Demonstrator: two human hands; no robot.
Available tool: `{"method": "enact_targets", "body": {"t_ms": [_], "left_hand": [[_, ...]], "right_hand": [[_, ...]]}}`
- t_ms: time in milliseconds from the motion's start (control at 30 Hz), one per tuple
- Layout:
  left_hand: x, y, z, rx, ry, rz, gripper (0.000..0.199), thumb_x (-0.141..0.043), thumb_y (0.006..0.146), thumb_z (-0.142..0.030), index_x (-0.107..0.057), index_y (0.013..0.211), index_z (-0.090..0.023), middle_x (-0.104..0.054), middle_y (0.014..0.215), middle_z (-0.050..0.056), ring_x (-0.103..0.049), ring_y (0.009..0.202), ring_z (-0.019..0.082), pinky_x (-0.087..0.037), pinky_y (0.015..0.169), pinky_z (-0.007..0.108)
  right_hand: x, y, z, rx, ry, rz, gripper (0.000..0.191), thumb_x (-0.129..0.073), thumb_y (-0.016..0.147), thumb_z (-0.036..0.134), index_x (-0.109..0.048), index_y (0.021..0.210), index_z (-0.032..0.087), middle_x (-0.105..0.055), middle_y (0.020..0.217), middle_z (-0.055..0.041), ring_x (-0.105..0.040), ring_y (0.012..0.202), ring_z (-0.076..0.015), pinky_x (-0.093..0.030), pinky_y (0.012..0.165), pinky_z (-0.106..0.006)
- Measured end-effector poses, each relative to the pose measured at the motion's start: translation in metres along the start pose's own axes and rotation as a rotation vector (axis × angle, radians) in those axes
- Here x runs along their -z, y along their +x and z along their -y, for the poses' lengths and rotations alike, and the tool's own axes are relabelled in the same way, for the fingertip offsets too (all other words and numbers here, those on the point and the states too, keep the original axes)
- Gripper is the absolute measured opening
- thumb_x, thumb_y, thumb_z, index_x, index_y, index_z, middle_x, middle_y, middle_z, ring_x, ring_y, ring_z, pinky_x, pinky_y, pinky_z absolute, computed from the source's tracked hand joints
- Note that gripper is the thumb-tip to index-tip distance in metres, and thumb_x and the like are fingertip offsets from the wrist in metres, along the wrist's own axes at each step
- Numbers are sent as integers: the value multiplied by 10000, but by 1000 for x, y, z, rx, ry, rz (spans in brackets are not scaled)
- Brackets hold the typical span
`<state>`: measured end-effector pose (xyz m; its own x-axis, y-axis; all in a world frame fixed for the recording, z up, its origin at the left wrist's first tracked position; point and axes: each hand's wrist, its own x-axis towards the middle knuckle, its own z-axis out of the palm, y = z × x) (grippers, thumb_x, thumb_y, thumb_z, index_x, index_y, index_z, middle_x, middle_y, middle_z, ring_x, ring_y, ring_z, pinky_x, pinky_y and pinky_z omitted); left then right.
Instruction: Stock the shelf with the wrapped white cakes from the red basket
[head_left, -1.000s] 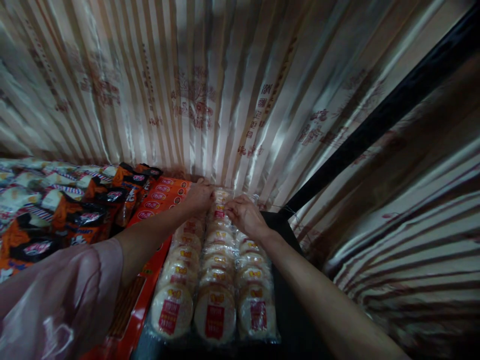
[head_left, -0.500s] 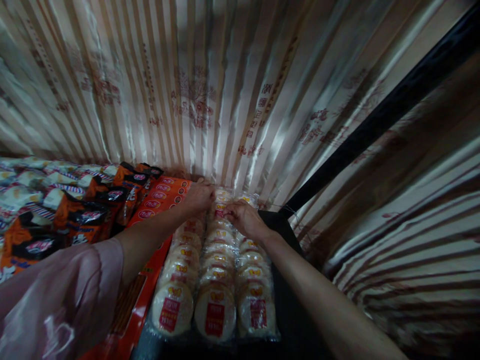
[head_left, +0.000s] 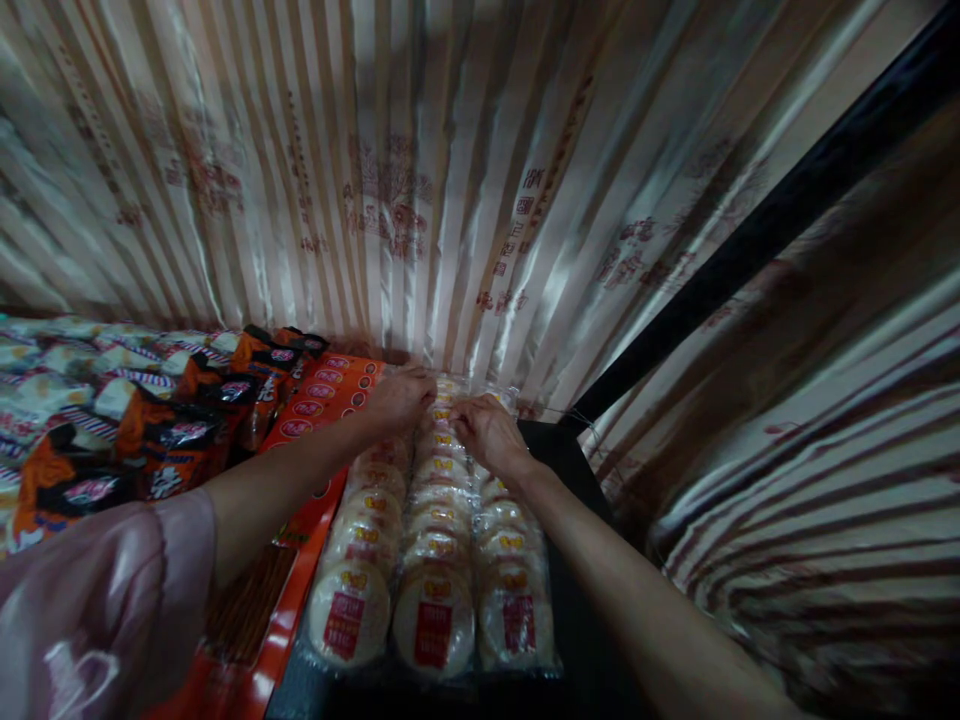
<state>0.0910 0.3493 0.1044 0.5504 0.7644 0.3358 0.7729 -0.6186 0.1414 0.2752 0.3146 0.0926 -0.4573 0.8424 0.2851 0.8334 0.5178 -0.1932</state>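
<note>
While a patterned curtain hung behind the black table, three rows of wrapped crackers lay along its right edge; near the far edge, the left hand and right hand overlay them, finger closure impossible to tell.
</note>
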Motion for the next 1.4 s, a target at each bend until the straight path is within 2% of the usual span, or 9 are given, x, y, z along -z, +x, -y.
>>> {"method": "enact_targets", "body": {"t_ms": [200,500,700,900,1200,1400], "left_hand": [[10,-4,-11,10,61,163,250,-438,860,-211,-676,825,-139,-663,875,90,-592,860,191,-452,787,299],[7,-7,-9,-70,49,207,202,-495,815,-198,-681,882,-155,-668,897,81,-591,900,196,-457,821,298],[7,-7,-10,45,21,227,168,-516,769,-138,-654,865,-140,-660,933,86,-590,898,193,-467,794,282],[3,-5,-11,37,58,180,180,-456,824,-147,-630,865,-125,-658,924,96,-586,897,186,-457,851,300],[-8,-7,-8,-10,86,134,190,-431,850,-158,-615,862,-112,-653,910,105,-584,890,195,-447,878,325],[-10,-9,-8,9,82,104,200,-418,864,-176,-609,870,-119,-646,903,103,-577,888,195,-454,860,326]], "right_hand": [[-2,-1,-1,2,-1,-33,148,-494,807,109,-603,749,192,-641,758,-16,-543,784,-160,-378,846,-301],[2,1,1,-23,-10,-4,154,-482,820,129,-608,758,193,-647,762,-16,-553,799,-159,-368,861,-301],[3,3,4,-28,-67,-19,157,-459,845,166,-600,780,188,-643,772,-33,-550,783,-169,-376,837,-301],[2,4,3,-58,-26,-55,145,-483,812,137,-607,764,193,-644,770,-34,-541,754,-163,-373,831,-297],[7,1,2,-120,32,-33,132,-518,795,120,-618,758,199,-624,712,-5,-524,720,-143,-370,806,-273],[4,0,2,-150,5,-66,127,-530,803,146,-641,781,205,-629,744,-25,-521,803,-171,-377,786,-276]]}}
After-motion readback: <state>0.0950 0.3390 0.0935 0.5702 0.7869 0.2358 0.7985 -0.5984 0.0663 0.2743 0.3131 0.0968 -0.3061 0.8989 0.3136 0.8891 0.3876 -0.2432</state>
